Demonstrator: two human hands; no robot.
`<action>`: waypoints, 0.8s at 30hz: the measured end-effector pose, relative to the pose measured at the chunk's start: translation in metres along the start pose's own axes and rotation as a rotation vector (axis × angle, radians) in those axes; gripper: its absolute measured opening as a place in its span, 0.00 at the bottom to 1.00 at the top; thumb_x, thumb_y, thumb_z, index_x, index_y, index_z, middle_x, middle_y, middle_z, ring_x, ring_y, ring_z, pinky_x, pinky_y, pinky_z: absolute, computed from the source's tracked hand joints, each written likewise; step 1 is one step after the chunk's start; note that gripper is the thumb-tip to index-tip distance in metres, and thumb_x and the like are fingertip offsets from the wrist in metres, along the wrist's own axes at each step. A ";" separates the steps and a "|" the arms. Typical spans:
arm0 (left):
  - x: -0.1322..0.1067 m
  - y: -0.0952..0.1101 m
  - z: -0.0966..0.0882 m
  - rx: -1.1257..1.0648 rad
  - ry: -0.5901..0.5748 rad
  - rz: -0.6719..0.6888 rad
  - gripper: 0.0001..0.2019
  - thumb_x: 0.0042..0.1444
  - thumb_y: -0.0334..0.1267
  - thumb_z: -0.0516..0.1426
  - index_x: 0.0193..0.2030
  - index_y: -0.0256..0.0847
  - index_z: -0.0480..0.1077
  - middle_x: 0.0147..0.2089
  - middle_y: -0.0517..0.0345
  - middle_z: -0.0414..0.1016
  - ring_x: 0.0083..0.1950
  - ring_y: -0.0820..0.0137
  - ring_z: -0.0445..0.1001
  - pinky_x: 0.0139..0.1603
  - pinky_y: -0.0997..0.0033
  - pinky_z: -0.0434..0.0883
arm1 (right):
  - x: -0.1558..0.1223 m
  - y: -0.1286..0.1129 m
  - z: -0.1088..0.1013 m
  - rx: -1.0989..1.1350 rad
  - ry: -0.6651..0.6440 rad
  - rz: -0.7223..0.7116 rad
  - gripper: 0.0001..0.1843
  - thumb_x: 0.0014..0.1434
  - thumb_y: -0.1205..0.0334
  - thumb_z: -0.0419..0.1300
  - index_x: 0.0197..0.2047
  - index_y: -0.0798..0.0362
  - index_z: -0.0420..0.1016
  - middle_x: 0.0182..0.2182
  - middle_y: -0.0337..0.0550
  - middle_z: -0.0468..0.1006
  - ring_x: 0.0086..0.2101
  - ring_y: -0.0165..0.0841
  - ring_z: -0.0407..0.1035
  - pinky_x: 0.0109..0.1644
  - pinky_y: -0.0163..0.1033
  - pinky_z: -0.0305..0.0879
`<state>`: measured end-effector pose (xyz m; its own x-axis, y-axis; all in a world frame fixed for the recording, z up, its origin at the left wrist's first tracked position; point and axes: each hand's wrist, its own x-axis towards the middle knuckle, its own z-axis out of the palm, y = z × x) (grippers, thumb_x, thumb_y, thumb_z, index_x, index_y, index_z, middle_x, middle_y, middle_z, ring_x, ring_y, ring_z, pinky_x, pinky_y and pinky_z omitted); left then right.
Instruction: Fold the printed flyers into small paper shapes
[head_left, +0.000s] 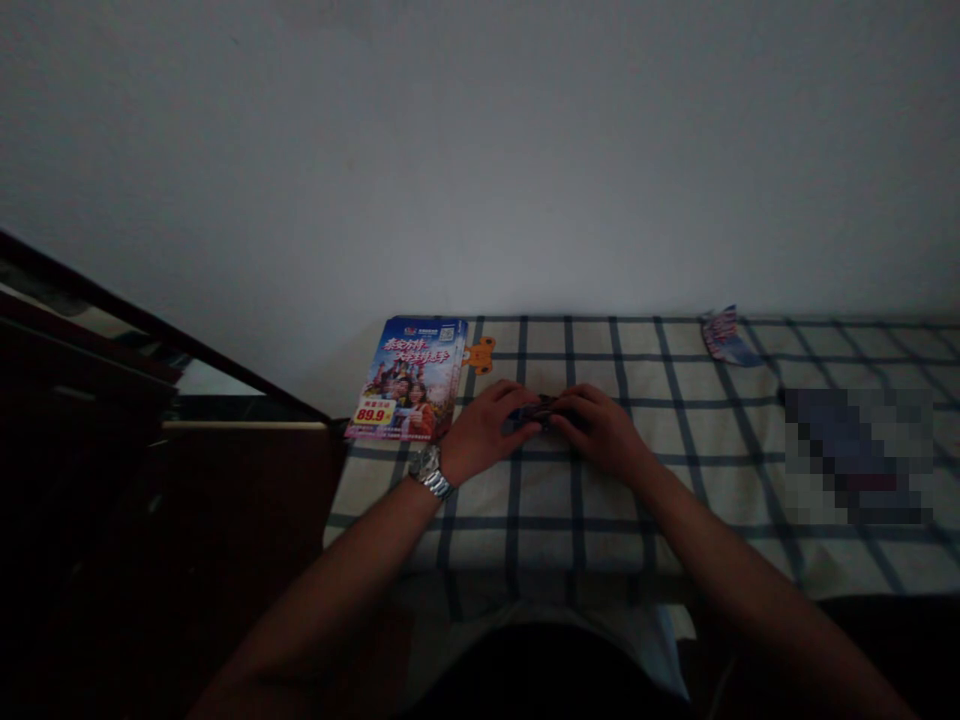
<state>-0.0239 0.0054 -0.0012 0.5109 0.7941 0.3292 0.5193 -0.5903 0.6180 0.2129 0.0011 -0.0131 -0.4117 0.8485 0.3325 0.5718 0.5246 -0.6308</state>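
My left hand [490, 428], with a silver watch on its wrist, and my right hand [601, 430] meet over the middle of the checked cloth. Between their fingers is a small, dark piece of folded paper [536, 411], pinched from both sides. Most of it is hidden by the fingers, and the dim light blurs its print. Just left of my left hand lies a stack of printed flyers [409, 375], blue at the top, with a yellow price patch. An orange bear-shaped piece [480, 355] lies beside the stack's right edge.
A white tablecloth [480, 540] with dark blue checks covers the table, which meets a pale wall [480, 160]. A creased, folded piece of printed paper [729, 340] stands at the back right. A pixelated patch [859, 455] hides something at the right. Dark furniture [82, 430] stands left.
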 end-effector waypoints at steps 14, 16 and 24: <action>0.000 0.001 -0.003 -0.003 -0.033 -0.022 0.15 0.63 0.43 0.63 0.54 0.45 0.70 0.52 0.55 0.71 0.55 0.63 0.73 0.58 0.60 0.72 | 0.001 0.000 -0.002 0.082 0.069 0.100 0.11 0.67 0.53 0.59 0.49 0.48 0.71 0.42 0.46 0.79 0.41 0.40 0.75 0.46 0.46 0.72; 0.000 0.000 -0.003 -0.001 -0.040 -0.025 0.16 0.62 0.44 0.63 0.55 0.45 0.70 0.53 0.54 0.71 0.55 0.63 0.73 0.58 0.60 0.72 | 0.001 0.001 -0.002 0.093 0.091 0.121 0.11 0.67 0.52 0.59 0.49 0.48 0.70 0.42 0.46 0.79 0.41 0.41 0.75 0.46 0.46 0.72; 0.001 -0.002 -0.003 -0.002 -0.059 -0.038 0.18 0.61 0.43 0.64 0.56 0.46 0.70 0.54 0.54 0.71 0.55 0.62 0.73 0.59 0.59 0.72 | 0.003 0.007 -0.001 0.120 0.128 0.182 0.11 0.68 0.51 0.57 0.45 0.49 0.71 0.38 0.44 0.79 0.38 0.39 0.75 0.44 0.44 0.72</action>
<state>-0.0264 0.0073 0.0003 0.5302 0.8061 0.2628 0.5376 -0.5594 0.6309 0.2164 0.0076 -0.0155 -0.2127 0.9340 0.2870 0.5365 0.3571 -0.7646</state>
